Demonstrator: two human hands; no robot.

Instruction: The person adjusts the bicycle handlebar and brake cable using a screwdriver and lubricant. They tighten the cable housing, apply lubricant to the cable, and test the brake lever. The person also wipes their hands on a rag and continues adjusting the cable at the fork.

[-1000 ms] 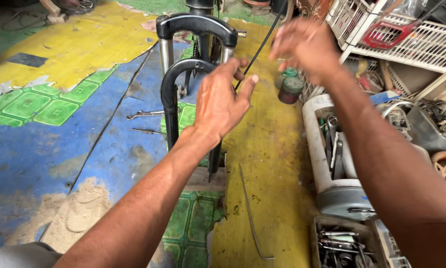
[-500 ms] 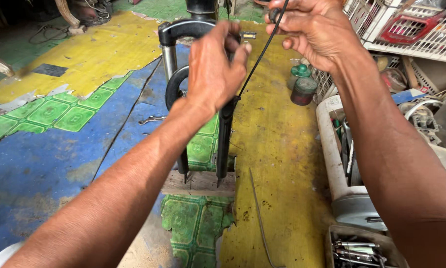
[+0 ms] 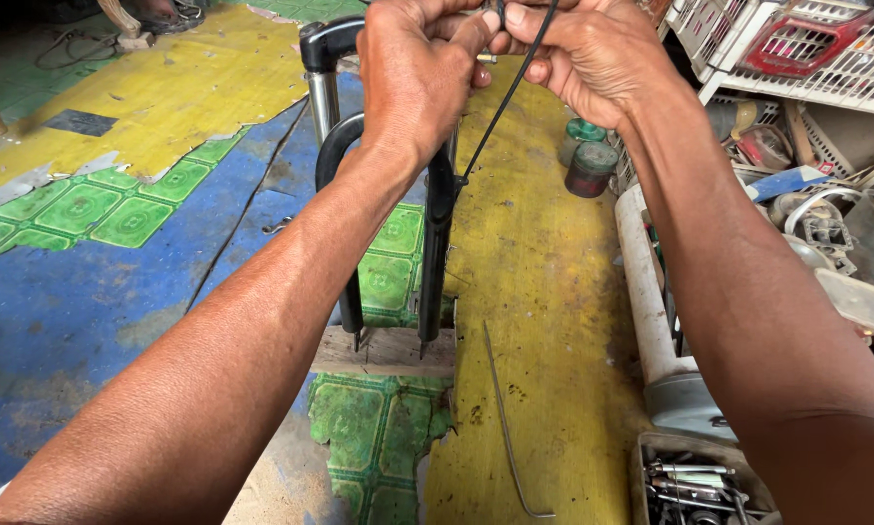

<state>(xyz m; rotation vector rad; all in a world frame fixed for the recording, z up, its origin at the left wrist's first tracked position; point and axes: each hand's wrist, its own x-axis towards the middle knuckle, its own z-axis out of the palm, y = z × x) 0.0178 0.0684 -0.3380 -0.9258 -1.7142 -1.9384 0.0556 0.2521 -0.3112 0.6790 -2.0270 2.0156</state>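
Note:
A black bicycle suspension fork (image 3: 435, 243) stands upright, its leg tips resting on a wooden block (image 3: 384, 352). My left hand (image 3: 413, 78) is closed around the fork's top, hiding the crown. A thin black cable (image 3: 500, 107) runs from the top of the frame down to the right fork leg. My right hand (image 3: 593, 58) pinches this cable near its upper end, fingertips touching my left thumb.
The floor is patched in yellow, blue and green vinyl. A bent wire rod (image 3: 505, 428) lies on the yellow strip. Two small tins (image 3: 589, 167) stand beyond. At right are a white tub (image 3: 651, 321), a toolbox of bits (image 3: 699, 481), white crates (image 3: 797, 49) and metal clutter.
Both hands rose to the fork's top and came together. The left hand went from open beside the fork to closed on it; the right hand now pinches the cable.

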